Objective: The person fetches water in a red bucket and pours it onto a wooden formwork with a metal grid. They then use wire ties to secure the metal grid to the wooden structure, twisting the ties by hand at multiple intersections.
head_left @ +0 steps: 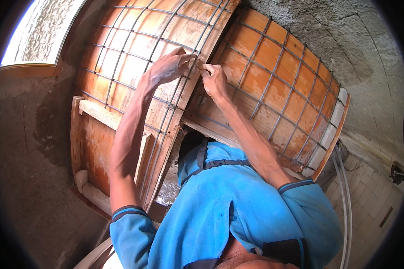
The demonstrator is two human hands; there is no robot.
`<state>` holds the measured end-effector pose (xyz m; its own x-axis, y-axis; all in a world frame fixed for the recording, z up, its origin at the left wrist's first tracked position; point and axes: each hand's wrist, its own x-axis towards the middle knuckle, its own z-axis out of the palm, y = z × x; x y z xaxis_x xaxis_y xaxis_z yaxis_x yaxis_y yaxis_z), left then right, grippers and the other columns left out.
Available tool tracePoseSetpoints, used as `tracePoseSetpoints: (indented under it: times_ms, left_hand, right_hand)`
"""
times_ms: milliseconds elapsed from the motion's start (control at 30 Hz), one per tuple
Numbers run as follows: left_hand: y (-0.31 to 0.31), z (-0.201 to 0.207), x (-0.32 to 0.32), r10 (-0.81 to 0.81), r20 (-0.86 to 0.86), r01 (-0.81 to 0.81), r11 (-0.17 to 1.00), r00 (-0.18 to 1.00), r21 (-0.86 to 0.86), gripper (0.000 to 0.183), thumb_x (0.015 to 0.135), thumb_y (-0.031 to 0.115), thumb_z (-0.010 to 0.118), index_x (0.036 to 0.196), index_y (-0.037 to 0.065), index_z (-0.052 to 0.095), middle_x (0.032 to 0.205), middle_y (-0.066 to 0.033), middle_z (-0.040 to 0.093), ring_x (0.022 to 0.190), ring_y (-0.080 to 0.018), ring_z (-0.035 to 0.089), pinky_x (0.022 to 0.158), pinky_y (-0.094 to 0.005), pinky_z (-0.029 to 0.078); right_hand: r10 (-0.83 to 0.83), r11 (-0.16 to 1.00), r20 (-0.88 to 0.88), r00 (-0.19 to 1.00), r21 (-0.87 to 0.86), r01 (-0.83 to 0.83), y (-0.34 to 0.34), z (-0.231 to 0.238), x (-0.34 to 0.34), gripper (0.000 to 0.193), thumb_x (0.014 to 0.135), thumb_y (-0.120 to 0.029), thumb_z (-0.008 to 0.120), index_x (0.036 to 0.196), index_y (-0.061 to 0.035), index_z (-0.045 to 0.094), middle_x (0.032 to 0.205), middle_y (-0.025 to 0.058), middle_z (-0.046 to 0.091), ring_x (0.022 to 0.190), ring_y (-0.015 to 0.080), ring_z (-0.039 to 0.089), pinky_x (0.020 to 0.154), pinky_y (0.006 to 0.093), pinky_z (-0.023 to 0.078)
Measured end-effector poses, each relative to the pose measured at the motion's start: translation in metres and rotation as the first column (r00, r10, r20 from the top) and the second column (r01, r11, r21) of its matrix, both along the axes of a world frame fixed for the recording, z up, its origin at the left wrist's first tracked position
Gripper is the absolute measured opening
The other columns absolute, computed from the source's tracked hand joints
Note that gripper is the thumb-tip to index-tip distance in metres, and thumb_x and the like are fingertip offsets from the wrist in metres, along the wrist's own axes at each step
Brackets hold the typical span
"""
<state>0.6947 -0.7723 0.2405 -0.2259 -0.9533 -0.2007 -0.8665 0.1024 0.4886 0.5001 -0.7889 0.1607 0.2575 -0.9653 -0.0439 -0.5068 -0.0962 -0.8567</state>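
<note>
My left hand (171, 67) is at the paired steel bars along the edge of a raised wooden board, its fingers bent and apart, one reaching across to the bars. Just right of it, my right hand (214, 81) has thumb and forefinger pinched together by the same bars. Whatever lies in that pinch is too small to make out. A grid of thin steel rebar (153, 47) covers the left wooden panel (141, 38). Another rebar grid (274, 71) lies over the lower panel (280, 92) to the right, which is orange-brown and stained.
Pale blocks (328, 134) line the right panel's outer edge. At left are a wooden batten (101, 114) and a bright window (40, 33). Rough grey walls (345, 45) stand around. Pale hoses (344, 201) run down at right, over light floor planks (368, 201).
</note>
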Motion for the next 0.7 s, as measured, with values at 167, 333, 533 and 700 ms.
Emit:
tracePoseSetpoints:
  times_ms: [167,333,533,700]
  left_hand:
    - [-0.014,0.001,-0.002,-0.062,0.029,0.061,0.998,0.998,0.036,0.045,0.092,0.014,0.059,0.136,0.009,0.055,0.125,-0.0137,0.057,0.109,-0.0340,0.063,0.095,-0.0438,0.052]
    - [-0.013,0.006,-0.005,-0.053,0.012,0.053,0.997,0.999,0.049,0.037,0.092,0.017,0.062,0.126,0.006,0.056,0.120,-0.0150,0.056,0.100,-0.0345,0.066,0.086,-0.0452,0.054]
    - [0.002,0.013,-0.021,0.002,0.111,0.010,0.994,0.994,-0.108,0.020,0.091,0.013,0.063,0.109,0.004,0.062,0.104,-0.0136,0.060,0.088,-0.0363,0.066,0.077,-0.0439,0.055]
    - [-0.008,0.007,-0.018,0.025,0.152,-0.021,0.999,0.988,-0.030,0.018,0.095,0.014,0.058,0.104,0.003,0.068,0.096,-0.0140,0.063,0.092,-0.0343,0.065,0.080,-0.0429,0.053]
  right_hand:
    - [-0.017,1.000,0.045,0.999,0.016,0.016,0.004,-0.003,0.009,0.022,0.087,-0.008,0.059,0.103,-0.0050,0.074,0.095,0.0203,0.065,0.101,0.0346,0.061,0.089,0.0420,0.048]
    - [-0.020,0.977,0.163,0.986,0.214,-0.015,-0.002,-0.022,0.013,0.021,0.085,-0.009,0.061,0.101,-0.0060,0.075,0.093,0.0188,0.067,0.099,0.0337,0.062,0.087,0.0412,0.049]
    - [0.091,0.967,0.263,0.961,0.206,-0.148,-0.020,-0.029,0.012,0.020,0.084,-0.010,0.063,0.098,-0.0048,0.076,0.092,0.0222,0.070,0.088,0.0321,0.067,0.080,0.0413,0.051]
    - [0.211,0.959,0.205,0.956,0.145,-0.243,-0.025,0.011,-0.004,0.024,0.088,-0.017,0.064,0.107,-0.0050,0.074,0.099,0.0221,0.071,0.091,0.0302,0.069,0.080,0.0403,0.052]
